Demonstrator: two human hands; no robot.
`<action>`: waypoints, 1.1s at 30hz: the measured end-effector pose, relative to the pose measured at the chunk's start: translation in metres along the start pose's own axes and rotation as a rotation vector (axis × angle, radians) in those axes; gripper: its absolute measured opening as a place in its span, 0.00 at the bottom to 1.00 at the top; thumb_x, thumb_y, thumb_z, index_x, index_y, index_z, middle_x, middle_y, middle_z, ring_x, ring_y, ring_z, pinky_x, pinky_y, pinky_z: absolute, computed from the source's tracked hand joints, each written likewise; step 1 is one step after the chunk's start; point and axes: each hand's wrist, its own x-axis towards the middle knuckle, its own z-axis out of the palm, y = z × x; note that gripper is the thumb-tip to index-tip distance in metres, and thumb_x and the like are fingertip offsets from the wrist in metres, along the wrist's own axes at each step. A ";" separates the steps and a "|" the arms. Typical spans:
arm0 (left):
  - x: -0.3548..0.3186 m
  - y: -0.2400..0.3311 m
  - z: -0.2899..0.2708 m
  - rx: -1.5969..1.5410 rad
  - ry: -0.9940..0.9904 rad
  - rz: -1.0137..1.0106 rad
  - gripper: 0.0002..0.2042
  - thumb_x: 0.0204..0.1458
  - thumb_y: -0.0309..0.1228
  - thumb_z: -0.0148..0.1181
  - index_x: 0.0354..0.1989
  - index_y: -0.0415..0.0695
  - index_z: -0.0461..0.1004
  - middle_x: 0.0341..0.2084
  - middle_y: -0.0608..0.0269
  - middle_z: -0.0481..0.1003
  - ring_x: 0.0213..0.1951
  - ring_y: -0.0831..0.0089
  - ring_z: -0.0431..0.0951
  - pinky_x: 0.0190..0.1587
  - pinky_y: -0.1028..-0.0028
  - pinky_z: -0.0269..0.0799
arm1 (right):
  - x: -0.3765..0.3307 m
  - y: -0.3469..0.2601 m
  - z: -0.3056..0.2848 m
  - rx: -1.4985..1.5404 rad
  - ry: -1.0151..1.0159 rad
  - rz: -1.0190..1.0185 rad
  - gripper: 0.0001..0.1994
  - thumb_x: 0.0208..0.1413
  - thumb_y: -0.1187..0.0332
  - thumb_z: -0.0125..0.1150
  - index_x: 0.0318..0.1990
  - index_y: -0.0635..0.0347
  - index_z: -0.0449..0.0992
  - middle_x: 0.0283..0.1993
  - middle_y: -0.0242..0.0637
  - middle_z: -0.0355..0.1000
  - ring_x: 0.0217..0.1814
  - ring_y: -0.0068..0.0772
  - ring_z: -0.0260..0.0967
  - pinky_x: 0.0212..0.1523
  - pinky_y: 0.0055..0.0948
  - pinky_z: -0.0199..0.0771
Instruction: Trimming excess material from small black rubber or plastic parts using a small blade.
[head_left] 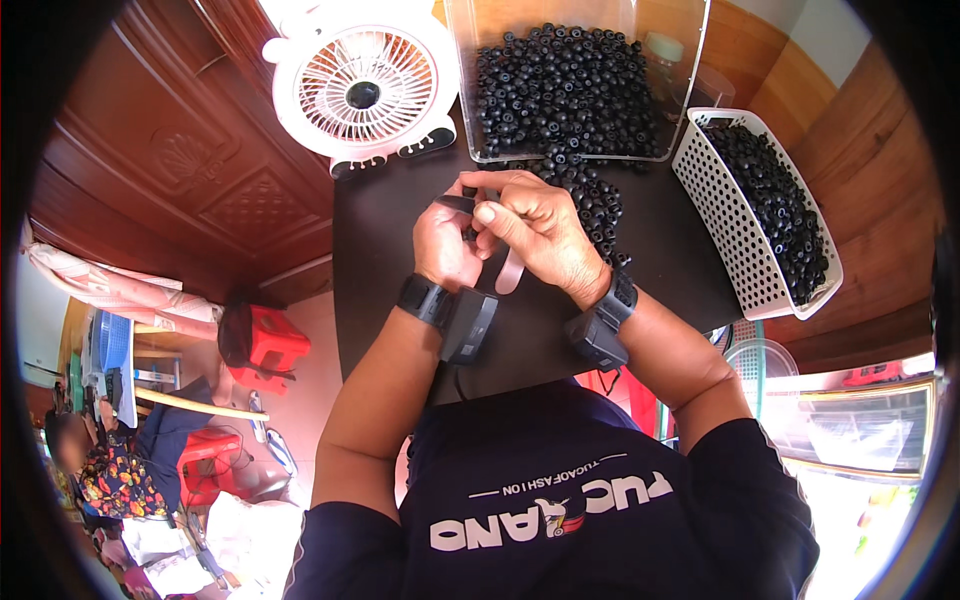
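Close together over the dark table, both my hands are closed. My right hand [535,225] grips a slim blade-like tool; its dark flat tip [457,203] points at my left fingers and a pale strip [511,274] sticks out below the palm. My left hand [445,245] pinches a small black round part [469,233], mostly hidden by the fingers. Just beyond my right hand, a loose pile of small black hollow parts [592,200] spills from a clear plastic bin [575,158] lying with its opening toward me.
A white fan [365,95] stands at the table's far left. On the right, a white perforated basket [735,235] holds many black parts [765,190]. Red stools [265,345] and a seated person [110,460] are at the left. My wrists carry black strapped devices [468,325].
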 end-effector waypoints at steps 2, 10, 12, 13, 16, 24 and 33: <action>0.002 0.000 -0.004 -0.033 -0.010 0.007 0.14 0.60 0.41 0.40 0.28 0.45 0.65 0.16 0.68 0.62 0.14 0.76 0.61 0.14 0.77 0.53 | -0.002 0.000 0.001 0.041 -0.022 0.032 0.15 0.57 0.65 0.57 0.20 0.62 0.74 0.28 0.40 0.77 0.52 0.33 0.69 0.52 0.35 0.65; 0.001 0.007 -0.003 -0.142 0.084 -0.052 0.14 0.60 0.42 0.41 0.28 0.46 0.65 0.17 0.67 0.64 0.14 0.75 0.61 0.16 0.77 0.53 | -0.003 0.002 0.005 0.022 0.029 0.001 0.14 0.56 0.65 0.58 0.21 0.62 0.76 0.28 0.38 0.77 0.53 0.36 0.69 0.51 0.37 0.66; -0.002 0.007 0.002 -0.049 0.082 -0.026 0.14 0.60 0.42 0.41 0.28 0.46 0.65 0.16 0.67 0.63 0.14 0.74 0.61 0.16 0.77 0.53 | -0.002 0.003 0.002 0.016 0.021 0.030 0.14 0.56 0.65 0.58 0.21 0.62 0.76 0.28 0.38 0.77 0.53 0.36 0.68 0.51 0.37 0.66; -0.001 0.006 0.002 -0.047 0.080 -0.029 0.14 0.60 0.42 0.41 0.28 0.46 0.65 0.16 0.67 0.63 0.14 0.74 0.61 0.16 0.77 0.53 | -0.003 0.004 0.001 0.002 0.004 0.030 0.14 0.57 0.65 0.57 0.21 0.62 0.76 0.28 0.37 0.77 0.53 0.36 0.68 0.52 0.37 0.65; 0.002 0.004 -0.006 -0.026 0.059 -0.035 0.15 0.59 0.43 0.40 0.28 0.46 0.65 0.16 0.67 0.62 0.14 0.74 0.61 0.16 0.76 0.53 | -0.003 0.007 0.000 0.044 -0.003 0.075 0.13 0.58 0.66 0.56 0.25 0.63 0.76 0.29 0.37 0.77 0.52 0.33 0.68 0.50 0.36 0.67; 0.003 0.009 -0.007 0.070 -0.156 0.006 0.17 0.55 0.45 0.42 0.31 0.42 0.66 0.19 0.62 0.63 0.18 0.71 0.62 0.16 0.76 0.54 | 0.015 0.029 -0.043 0.285 0.556 0.304 0.13 0.58 0.63 0.56 0.35 0.67 0.78 0.29 0.30 0.73 0.23 0.16 0.66 0.22 0.17 0.68; 0.012 0.002 -0.012 0.400 -0.055 0.032 0.10 0.55 0.34 0.46 0.29 0.41 0.68 0.12 0.69 0.59 0.14 0.79 0.59 0.13 0.80 0.48 | 0.019 0.038 -0.078 0.353 0.779 0.388 0.17 0.58 0.59 0.56 0.21 0.59 0.70 0.36 0.41 0.77 0.37 0.27 0.72 0.37 0.26 0.72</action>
